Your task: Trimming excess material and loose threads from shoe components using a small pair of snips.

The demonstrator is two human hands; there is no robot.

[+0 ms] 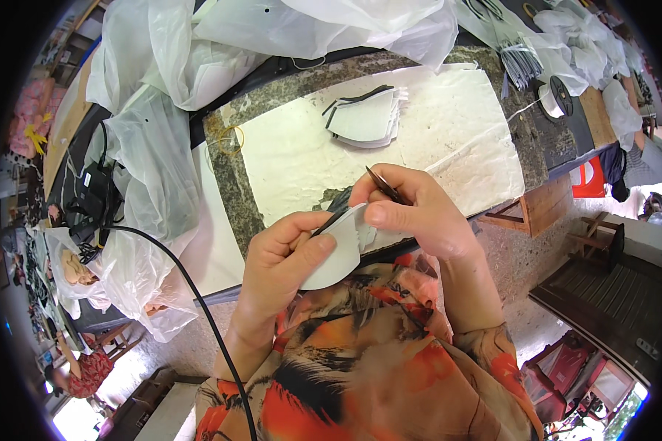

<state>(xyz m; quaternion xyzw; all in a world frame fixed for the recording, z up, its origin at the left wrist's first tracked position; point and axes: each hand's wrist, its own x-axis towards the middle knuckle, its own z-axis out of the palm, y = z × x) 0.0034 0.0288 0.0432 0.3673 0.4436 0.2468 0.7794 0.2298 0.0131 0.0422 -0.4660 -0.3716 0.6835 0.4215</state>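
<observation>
Piece in hand: a white curved piece [332,267] held up over the near edge of the slab, a dark strip [332,220] at its upper side; looks part-worked to me, but you'd need a closer view to tell whether the strip is fixed
Your left hand [287,251]: pinching the piece and strip between thumb and fingers
Your right hand [423,207]: thumb and forefinger brought together at the piece's far end, dark pointed snips [385,185] tucked in the same hand; whether the fingertips grip the strip, cannot tell
Pile: white pieces with dark edging [375,126] stacked toward the far edge of your slab [229,180], on the white sheet [456,110]; finished or waiting, cannot tell
Progress: at least the one in your hands seems unfinished; total left can't be counted
Far right corner: bundle of grey strips [521,66] near it; spool of white thread [563,94] just beyond the right edge, its thread running in over that edge
Left edge: yellow loop [232,140] near the far left corner
In the way: clear plastic bags [154,158] crowd the far and left edges; black cable [193,283] arcs down past your left forearm
</observation>
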